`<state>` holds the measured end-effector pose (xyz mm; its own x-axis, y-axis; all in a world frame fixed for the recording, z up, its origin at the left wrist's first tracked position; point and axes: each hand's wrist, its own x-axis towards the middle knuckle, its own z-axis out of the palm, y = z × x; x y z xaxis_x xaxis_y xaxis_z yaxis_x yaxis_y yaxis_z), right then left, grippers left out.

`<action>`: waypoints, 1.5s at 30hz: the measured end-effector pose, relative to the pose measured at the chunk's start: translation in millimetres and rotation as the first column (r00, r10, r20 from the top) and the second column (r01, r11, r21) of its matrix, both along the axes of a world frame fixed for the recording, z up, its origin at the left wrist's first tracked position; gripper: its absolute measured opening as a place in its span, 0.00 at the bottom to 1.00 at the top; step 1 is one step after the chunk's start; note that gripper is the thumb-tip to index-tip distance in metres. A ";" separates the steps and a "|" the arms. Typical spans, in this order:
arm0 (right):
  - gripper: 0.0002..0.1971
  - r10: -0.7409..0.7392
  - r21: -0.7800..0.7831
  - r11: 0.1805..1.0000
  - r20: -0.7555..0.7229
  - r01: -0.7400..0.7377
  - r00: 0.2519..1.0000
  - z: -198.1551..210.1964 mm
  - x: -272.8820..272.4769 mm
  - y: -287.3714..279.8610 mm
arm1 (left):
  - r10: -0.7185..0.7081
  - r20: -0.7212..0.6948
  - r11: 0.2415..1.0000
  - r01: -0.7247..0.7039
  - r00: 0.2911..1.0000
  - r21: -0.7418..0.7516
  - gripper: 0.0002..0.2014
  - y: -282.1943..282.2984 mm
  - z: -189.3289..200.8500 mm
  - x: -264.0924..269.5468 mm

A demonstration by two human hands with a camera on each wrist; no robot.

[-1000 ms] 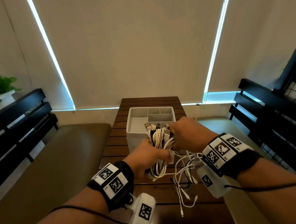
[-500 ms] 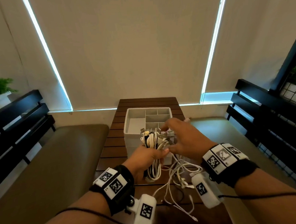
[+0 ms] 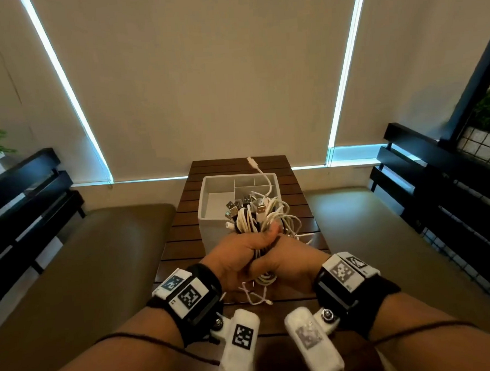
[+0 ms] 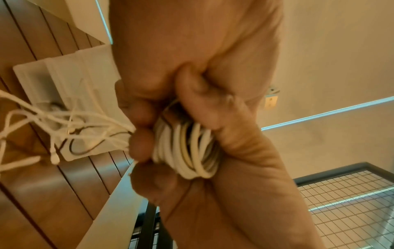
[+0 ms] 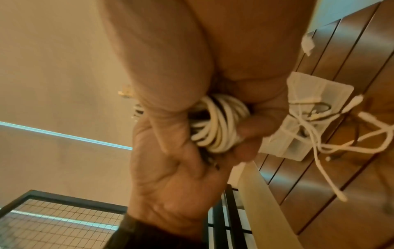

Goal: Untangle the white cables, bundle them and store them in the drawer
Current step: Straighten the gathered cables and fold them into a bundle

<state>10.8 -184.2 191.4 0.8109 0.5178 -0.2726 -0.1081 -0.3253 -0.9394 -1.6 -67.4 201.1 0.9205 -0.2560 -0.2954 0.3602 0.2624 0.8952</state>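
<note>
A bundle of white cables [image 3: 254, 220] stands upright just in front of the white divided drawer box [image 3: 210, 198], with its metal plugs on top. My left hand [image 3: 236, 254] grips its middle, thumb across the front. Pressed against that hand, my right hand [image 3: 286, 264] grips the lower part. In the left wrist view the coil [image 4: 187, 151] bulges between the left hand [image 4: 181, 50] and the right palm below it. The right wrist view has the same coil [image 5: 217, 124] under my right hand [image 5: 213, 50]. Loose cable ends [image 3: 256, 296] dangle below, and one plug end [image 3: 252, 160] arcs over the box.
The box sits on a narrow slatted wooden table [image 3: 179, 245] that runs away from me to the window wall. Cushioned benches [image 3: 86, 264] with black slatted backs flank it on both sides. Several thin cable tails [image 5: 319, 131] trail across the box front and the tabletop.
My right hand has dropped from the plug ends to clasp the bundle's lower part beside the left hand. The loose tails have been drawn in, and one cable end now arcs over the box.
</note>
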 end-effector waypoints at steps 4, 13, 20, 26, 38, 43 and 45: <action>0.25 -0.101 0.006 0.995 0.095 0.101 0.990 -4.9 0.3 4.4 | -0.048 -0.013 0.997 0.049 0.999 0.053 0.29 5.0 2.2 3.9; 0.09 -0.158 0.156 0.978 0.098 0.142 0.983 0.4 -21.2 6.6 | -0.184 0.038 0.962 0.187 0.982 -0.197 0.19 9.8 -9.9 4.8; 0.32 -0.166 0.098 0.978 -0.184 0.186 0.969 -7.4 -17.6 6.1 | 0.000 0.006 0.998 0.000 1.000 -0.058 0.14 -7.6 -6.8 -0.2; 0.05 -0.195 0.086 0.973 -0.202 0.215 0.960 -2.2 -26.6 8.4 | -0.059 -0.003 0.998 0.059 0.998 0.032 0.16 -0.4 -1.1 1.2; 0.05 -0.172 -0.023 0.985 0.003 0.172 0.985 -0.8 -28.2 19.3 | -0.082 0.039 0.995 0.080 0.996 0.060 0.19 15.4 6.2 1.4; 0.31 0.255 -0.423 0.886 0.097 -0.192 0.962 35.4 -29.9 1.2 | -0.156 0.047 0.988 0.156 0.987 0.001 0.12 29.4 9.1 4.7; 0.25 0.311 -0.565 0.811 0.199 -0.151 0.929 45.4 -31.5 -4.6 | -0.190 0.004 0.981 0.190 0.982 -0.032 0.13 35.9 12.8 6.3</action>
<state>-20.7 -188.8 236.8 0.7671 0.5379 -0.3496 0.2654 -0.7623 -0.5903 4.7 -31.4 213.9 0.8542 -0.4358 -0.2835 0.4056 0.2173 0.8878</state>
